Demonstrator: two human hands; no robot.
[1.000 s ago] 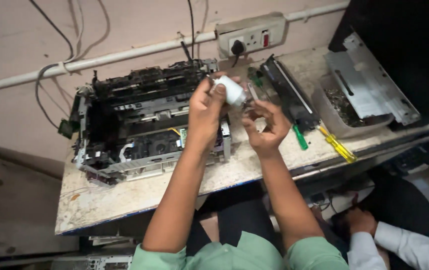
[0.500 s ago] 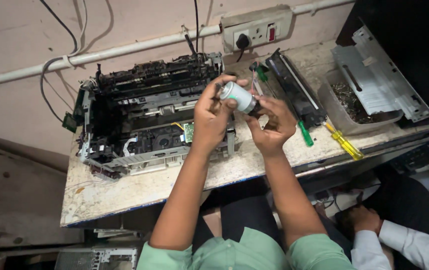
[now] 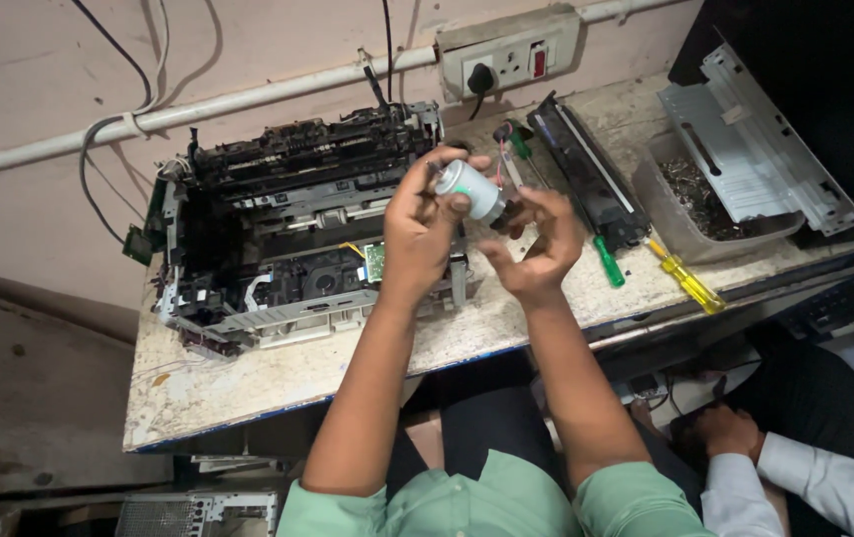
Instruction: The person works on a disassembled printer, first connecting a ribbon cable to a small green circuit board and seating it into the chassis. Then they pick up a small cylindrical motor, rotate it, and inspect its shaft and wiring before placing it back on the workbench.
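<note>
My left hand (image 3: pixel 425 231) grips a small pale-grey cylindrical motor (image 3: pixel 471 189) with thin red wires, held up above the table. My right hand (image 3: pixel 538 244) is at the motor's right end, fingertips pinching the small dark part there. Both hands hover over the right side of a stripped-down printer (image 3: pixel 283 234), its covers off and black and metal insides exposed, which sits on a worn white table (image 3: pixel 248 383).
A long black cartridge (image 3: pixel 586 169), green-handled (image 3: pixel 608 261) and yellow-handled (image 3: pixel 685 283) screwdrivers lie to the right. A plastic tray of screws (image 3: pixel 690 214) holds a metal plate (image 3: pixel 760 149). Wall socket (image 3: pixel 506 60) and pipe behind. Another person's hand (image 3: pixel 730 433) at lower right.
The view has shifted slightly. My hands have kept the motor raised and turned it, the right fingers moving from under it to its right end.
</note>
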